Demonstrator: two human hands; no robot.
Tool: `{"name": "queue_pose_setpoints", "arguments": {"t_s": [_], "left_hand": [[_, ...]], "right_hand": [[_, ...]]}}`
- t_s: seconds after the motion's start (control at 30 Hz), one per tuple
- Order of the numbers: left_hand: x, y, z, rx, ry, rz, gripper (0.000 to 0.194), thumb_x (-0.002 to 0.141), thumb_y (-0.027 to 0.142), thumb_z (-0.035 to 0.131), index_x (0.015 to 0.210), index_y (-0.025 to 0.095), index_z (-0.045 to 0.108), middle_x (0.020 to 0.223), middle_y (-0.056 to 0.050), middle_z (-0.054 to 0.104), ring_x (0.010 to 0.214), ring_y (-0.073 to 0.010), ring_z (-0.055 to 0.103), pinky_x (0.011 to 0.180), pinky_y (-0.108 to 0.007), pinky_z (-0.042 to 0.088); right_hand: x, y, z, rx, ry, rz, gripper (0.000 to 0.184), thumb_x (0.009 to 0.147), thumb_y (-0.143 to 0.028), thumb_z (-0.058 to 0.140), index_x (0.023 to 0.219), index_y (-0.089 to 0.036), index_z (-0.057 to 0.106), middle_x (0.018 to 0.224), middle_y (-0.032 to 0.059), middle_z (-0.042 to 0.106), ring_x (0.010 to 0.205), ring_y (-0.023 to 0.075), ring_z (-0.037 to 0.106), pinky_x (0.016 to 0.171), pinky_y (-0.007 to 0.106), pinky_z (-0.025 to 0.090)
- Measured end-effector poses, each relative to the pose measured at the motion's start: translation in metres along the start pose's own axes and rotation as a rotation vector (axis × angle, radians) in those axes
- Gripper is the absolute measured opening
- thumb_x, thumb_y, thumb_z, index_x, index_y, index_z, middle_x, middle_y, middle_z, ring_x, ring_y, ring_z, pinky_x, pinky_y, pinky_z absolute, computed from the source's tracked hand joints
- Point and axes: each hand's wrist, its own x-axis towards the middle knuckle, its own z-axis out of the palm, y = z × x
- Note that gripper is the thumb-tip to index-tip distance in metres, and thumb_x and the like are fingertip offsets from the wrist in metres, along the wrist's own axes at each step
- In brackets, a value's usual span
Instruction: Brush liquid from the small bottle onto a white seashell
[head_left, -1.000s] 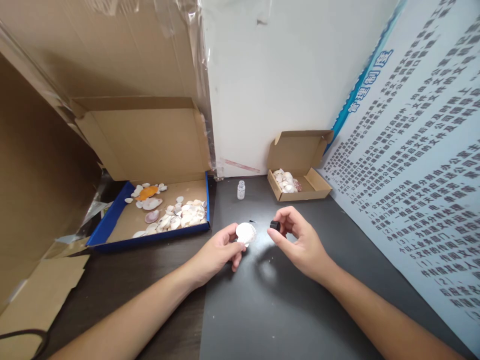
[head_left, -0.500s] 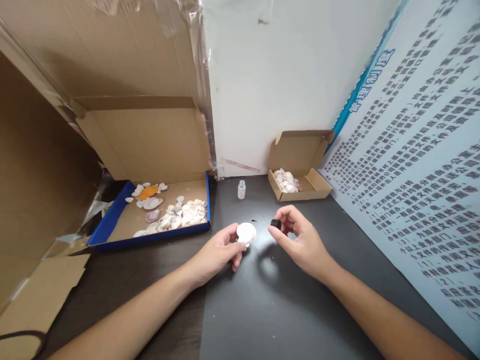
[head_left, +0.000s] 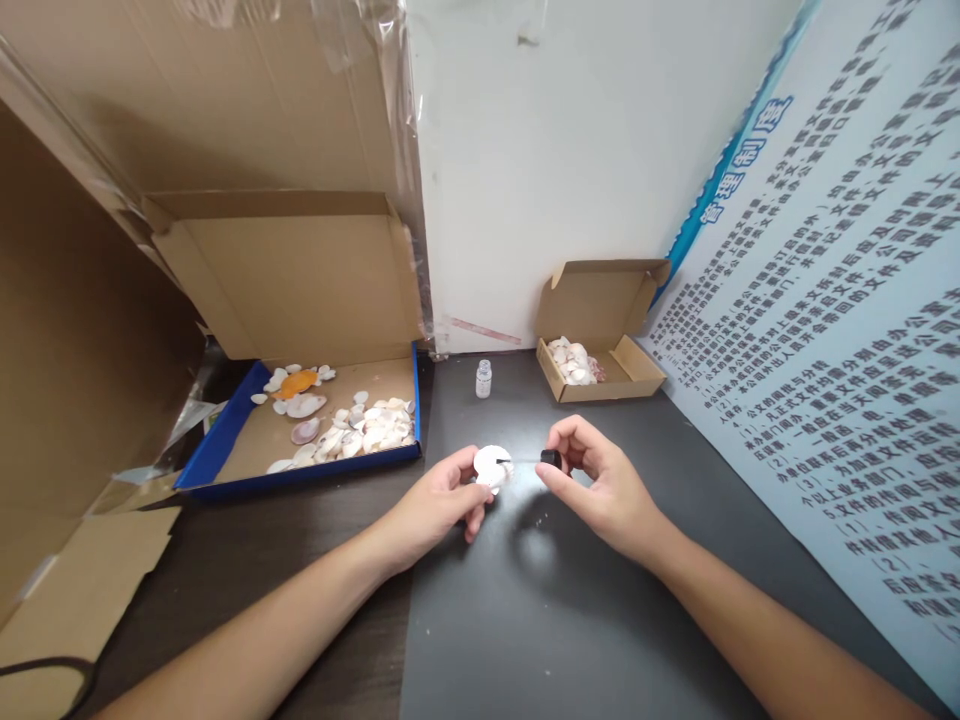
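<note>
Reference point: small clear bottle [head_left: 484,382], standing upright on the dark grey surface [head_left: 480,620], its neck exposed.

Left hand [head_left: 442,492]: on the person's side of the bottle and slightly to its left. Thumb and fingers pinch a white shell [head_left: 490,474], which sits almost straight in front of the bottle, well clear of it.

Right hand [head_left: 596,475]: on the person's side of the bottle, to its right. Thumb and fingertips grip a black cap [head_left: 551,458]. A thin stem [head_left: 525,461] runs leftward from the cap to a dark tip [head_left: 501,461] that overlaps the shell in view; cannot tell whether it touches.

Blue-walled box [head_left: 223,430]: left of the bottle, lid raised; contains a heap of pale shells [head_left: 379,428] and one orange shell [head_left: 298,383].

Small cardboard box [head_left: 600,300]: right of the bottle, lid raised; more light shells [head_left: 572,362] lie in the end nearer the bottle.

White panel [head_left: 480,180]: behind the bottle.
</note>
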Motion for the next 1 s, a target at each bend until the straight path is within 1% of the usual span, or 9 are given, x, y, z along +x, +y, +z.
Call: {"name": "queue_pose_setpoints", "arguments": {"t_s": [0.3, 0.47, 0.5, 0.63, 0.77, 0.8, 0.93, 0.97, 1.0], "left_hand": [[-0.0005, 0.0038, 0.0028, 0.041, 0.002, 0.011, 0.015, 0.077, 0.023, 0.059, 0.086, 0.017, 0.048, 0.075, 0.005, 0.051, 0.044, -0.0029, 0.045, 0.047, -0.021, 0.037], [-0.0011, 0.0048, 0.0033, 0.050, -0.004, 0.008, 0.015, 0.077, 0.023, 0.059, 0.085, 0.017, 0.048, 0.075, 0.005, 0.051, 0.045, -0.0032, 0.045, 0.047, -0.021, 0.036], [-0.0012, 0.0051, 0.0033, 0.051, -0.004, 0.009, 0.014, 0.077, 0.023, 0.058, 0.085, 0.018, 0.048, 0.075, 0.005, 0.051, 0.044, -0.0032, 0.045, 0.047, -0.021, 0.036], [-0.0013, 0.0049, 0.0032, 0.046, -0.007, 0.010, 0.013, 0.076, 0.023, 0.058, 0.083, 0.018, 0.048, 0.075, 0.005, 0.052, 0.043, -0.0031, 0.045, 0.047, -0.021, 0.036], [-0.0010, 0.0040, 0.0030, 0.042, -0.007, 0.007, 0.014, 0.077, 0.025, 0.058, 0.084, 0.018, 0.048, 0.075, 0.005, 0.052, 0.044, -0.0037, 0.046, 0.047, -0.021, 0.036], [-0.0009, 0.0039, 0.0030, 0.042, -0.007, 0.007, 0.015, 0.077, 0.025, 0.058, 0.085, 0.018, 0.048, 0.075, 0.005, 0.052, 0.044, -0.0037, 0.046, 0.047, -0.021, 0.037], [-0.0007, 0.0039, 0.0028, 0.047, -0.008, 0.014, 0.014, 0.077, 0.023, 0.058, 0.084, 0.017, 0.048, 0.075, 0.005, 0.052, 0.043, -0.0027, 0.045, 0.047, -0.020, 0.036], [-0.0009, 0.0039, 0.0028, 0.046, -0.008, 0.013, 0.013, 0.077, 0.023, 0.058, 0.083, 0.017, 0.047, 0.075, 0.005, 0.052, 0.043, -0.0027, 0.045, 0.047, -0.020, 0.036], [-0.0012, 0.0040, 0.0029, 0.044, -0.008, 0.011, 0.014, 0.077, 0.023, 0.058, 0.083, 0.018, 0.047, 0.075, 0.005, 0.052, 0.044, -0.0028, 0.045, 0.047, -0.020, 0.036]], "right_hand": [[0.0005, 0.0010, 0.0004, -0.056, 0.072, 0.016, 0.017, 0.083, -0.029, 0.062, 0.090, -0.022, 0.048, 0.069, -0.0044, 0.044, 0.062, 0.0126, 0.044, 0.061, 0.027, 0.039], [-0.0004, 0.0010, -0.0013, -0.003, -0.028, -0.018, 0.015, 0.084, -0.029, 0.061, 0.089, -0.022, 0.048, 0.069, -0.0040, 0.045, 0.062, 0.0124, 0.045, 0.061, 0.027, 0.040], [-0.0002, 0.0012, -0.0012, -0.022, -0.022, -0.011, 0.016, 0.084, -0.029, 0.061, 0.088, -0.022, 0.048, 0.069, -0.0040, 0.045, 0.062, 0.0124, 0.045, 0.061, 0.027, 0.040], [0.0010, 0.0015, -0.0004, -0.071, 0.093, 0.005, 0.017, 0.084, -0.028, 0.062, 0.091, -0.022, 0.047, 0.070, -0.0042, 0.045, 0.062, 0.0124, 0.045, 0.061, 0.027, 0.039], [0.0010, 0.0018, 0.0005, 0.016, -0.036, -0.022, 0.015, 0.085, -0.028, 0.061, 0.090, -0.022, 0.048, 0.072, -0.0035, 0.046, 0.063, 0.0124, 0.046, 0.061, 0.027, 0.041], [0.0011, 0.0023, 0.0008, 0.006, -0.045, -0.013, 0.015, 0.085, -0.028, 0.061, 0.090, -0.022, 0.048, 0.071, -0.0036, 0.046, 0.062, 0.0123, 0.046, 0.061, 0.027, 0.040], [0.0013, 0.0036, 0.0010, -0.060, 0.081, 0.024, 0.018, 0.085, -0.029, 0.062, 0.092, -0.022, 0.048, 0.070, -0.0046, 0.045, 0.062, 0.0121, 0.045, 0.061, 0.027, 0.039], [0.0013, 0.0032, 0.0008, -0.042, 0.078, 0.018, 0.017, 0.086, -0.029, 0.062, 0.093, -0.022, 0.048, 0.070, -0.0046, 0.045, 0.062, 0.0121, 0.045, 0.061, 0.027, 0.040], [0.0011, 0.0027, 0.0006, -0.008, 0.037, 0.009, 0.017, 0.086, -0.030, 0.061, 0.092, -0.022, 0.048, 0.071, -0.0043, 0.045, 0.063, 0.0121, 0.045, 0.061, 0.026, 0.040]]}}
